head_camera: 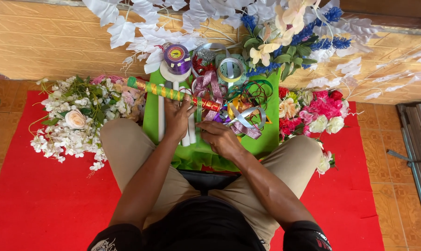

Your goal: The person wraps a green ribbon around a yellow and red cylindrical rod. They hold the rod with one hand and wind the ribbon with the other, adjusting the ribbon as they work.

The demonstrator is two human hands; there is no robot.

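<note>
Most of the stick [173,92] already wrapped in green, gold and red ribbon, lying across the green board [151,118] on the lap. Left hand [177,117] fingers closed around its middle; right hand [220,137] pinching ribbon [199,111] near the red end, probably finishing.

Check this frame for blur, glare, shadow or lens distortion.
Head view: even daylight, sharp on the left hand, right hand and wrapped stick; no motion blur; slight glare on the white leaves; soft shadow under the legs on the red mat; wide-angle lens bends the wall line at the top.
</note>
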